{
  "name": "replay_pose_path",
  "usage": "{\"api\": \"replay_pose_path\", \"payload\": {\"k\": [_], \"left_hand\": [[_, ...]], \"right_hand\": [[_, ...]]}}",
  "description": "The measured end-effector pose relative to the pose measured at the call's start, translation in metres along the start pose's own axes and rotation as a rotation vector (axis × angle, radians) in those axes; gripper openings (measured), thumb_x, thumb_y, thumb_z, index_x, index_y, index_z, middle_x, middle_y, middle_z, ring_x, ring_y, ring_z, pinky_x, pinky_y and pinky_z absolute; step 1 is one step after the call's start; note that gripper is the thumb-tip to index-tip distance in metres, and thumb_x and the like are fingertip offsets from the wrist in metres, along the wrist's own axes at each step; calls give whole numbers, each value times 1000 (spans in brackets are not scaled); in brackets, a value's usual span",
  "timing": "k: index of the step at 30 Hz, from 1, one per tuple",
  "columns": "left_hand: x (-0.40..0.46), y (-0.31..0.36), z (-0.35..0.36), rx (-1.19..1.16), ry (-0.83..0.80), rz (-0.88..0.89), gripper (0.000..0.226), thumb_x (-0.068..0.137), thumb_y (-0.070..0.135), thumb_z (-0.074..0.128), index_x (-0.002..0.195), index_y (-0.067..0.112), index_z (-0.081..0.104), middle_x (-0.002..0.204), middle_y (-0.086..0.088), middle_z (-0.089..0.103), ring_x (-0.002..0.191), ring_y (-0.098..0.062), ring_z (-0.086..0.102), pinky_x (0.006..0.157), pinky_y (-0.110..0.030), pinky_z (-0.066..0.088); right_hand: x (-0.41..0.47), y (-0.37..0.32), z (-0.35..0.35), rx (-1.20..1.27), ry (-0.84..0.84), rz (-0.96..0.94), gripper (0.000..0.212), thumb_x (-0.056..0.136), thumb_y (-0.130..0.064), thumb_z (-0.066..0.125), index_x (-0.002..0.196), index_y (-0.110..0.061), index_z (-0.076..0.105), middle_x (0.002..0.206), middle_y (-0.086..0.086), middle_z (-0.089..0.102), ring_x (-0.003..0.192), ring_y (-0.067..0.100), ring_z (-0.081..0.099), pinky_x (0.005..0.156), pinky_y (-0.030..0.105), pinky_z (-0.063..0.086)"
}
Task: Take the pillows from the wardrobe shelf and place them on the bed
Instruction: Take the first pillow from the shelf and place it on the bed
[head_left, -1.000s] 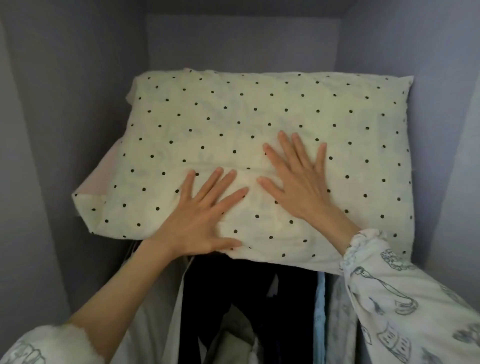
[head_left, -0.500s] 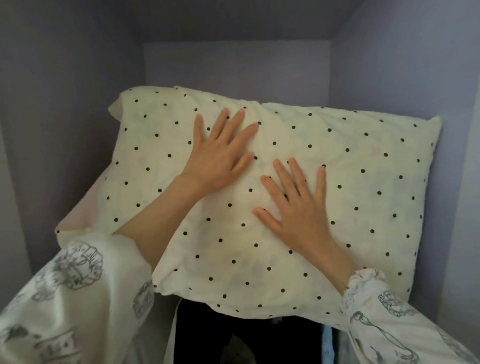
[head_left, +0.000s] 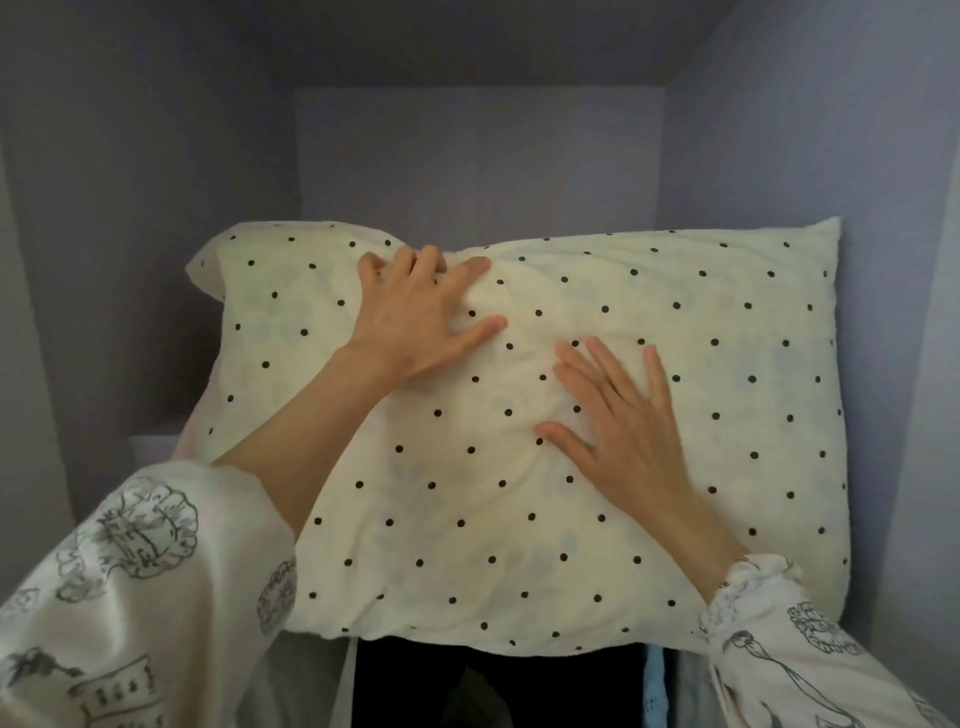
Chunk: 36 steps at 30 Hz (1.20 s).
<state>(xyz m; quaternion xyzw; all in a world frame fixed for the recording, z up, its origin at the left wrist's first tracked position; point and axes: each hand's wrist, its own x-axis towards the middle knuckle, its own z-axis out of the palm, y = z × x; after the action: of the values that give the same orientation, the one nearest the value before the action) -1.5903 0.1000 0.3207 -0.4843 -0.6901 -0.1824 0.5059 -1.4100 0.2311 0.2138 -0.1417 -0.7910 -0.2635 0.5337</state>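
Left hand (head_left: 415, 317) and right hand (head_left: 621, 421) on the dotted pillow (head_left: 675, 322)

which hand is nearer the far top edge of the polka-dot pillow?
Left. The left hand reaches the far top edge of the cream, black-dotted fabric pillow, fingers curling into the cloth there. The right hand lies flat nearer the pillow's middle, well short of that edge.
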Motion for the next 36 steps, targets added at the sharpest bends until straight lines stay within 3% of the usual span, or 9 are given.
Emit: {"api": "replay_pose_path", "payload": {"k": [4,6,10,16,20,23,27,36], "left_hand": [[-47,-3,9,-50,-88,-161,61,78,74,25,128,41,36,104,-5,48,97,-27,44,84,-45,28],[-75,0,9,-61,-91,-227,61,79,72,27,130,40,37,100,-5,47,95,-27,45,83,-44,29],[-118,10,-1,-90,-19,-325,57,82,63,37,128,30,46,91,-11,49,87,-29,47,78,-43,33],[-147,11,-9,-149,-131,-366,56,85,56,41,128,19,39,104,-13,50,95,-33,49,82,-43,39],[-126,11,0,-160,-130,-182,59,89,52,35,142,31,23,138,-13,36,121,-34,36,93,-51,33],[-110,19,18,-169,-247,-187,61,88,58,22,144,41,4,155,-4,13,138,-31,16,102,-58,24],[-112,19,35,-118,-229,-209,61,88,60,19,143,44,-2,156,0,11,138,-29,17,100,-59,29],[-112,17,41,-144,-200,-226,60,88,61,23,143,44,4,155,-3,15,135,-35,22,96,-64,31]], "right_hand": [[-1,-19,-1,-47,-53,286,57,94,-56,26,141,-25,31,153,-1,26,142,16,18,112,51,-5],[1,-30,0,-65,-84,343,56,94,-52,26,144,-27,26,154,1,23,142,17,17,111,53,-7],[0,-39,4,-107,-128,203,53,96,-45,30,144,-24,28,154,2,25,142,19,19,110,59,0],[3,-44,13,-191,-156,-59,49,98,-42,30,143,-21,33,151,4,31,139,23,28,108,64,16],[4,-37,13,-198,-178,-82,48,99,-39,24,144,-21,28,152,3,28,139,23,27,109,62,17],[1,-34,10,-157,-182,-86,46,99,-32,26,144,-22,26,153,2,27,140,21,25,112,57,13],[-36,-40,4,-84,-136,99,44,99,-29,27,143,-22,30,152,1,28,141,20,22,115,50,10],[-134,-54,-21,50,-191,595,55,93,-39,39,144,-22,27,154,5,13,143,21,8,115,48,3]]}}
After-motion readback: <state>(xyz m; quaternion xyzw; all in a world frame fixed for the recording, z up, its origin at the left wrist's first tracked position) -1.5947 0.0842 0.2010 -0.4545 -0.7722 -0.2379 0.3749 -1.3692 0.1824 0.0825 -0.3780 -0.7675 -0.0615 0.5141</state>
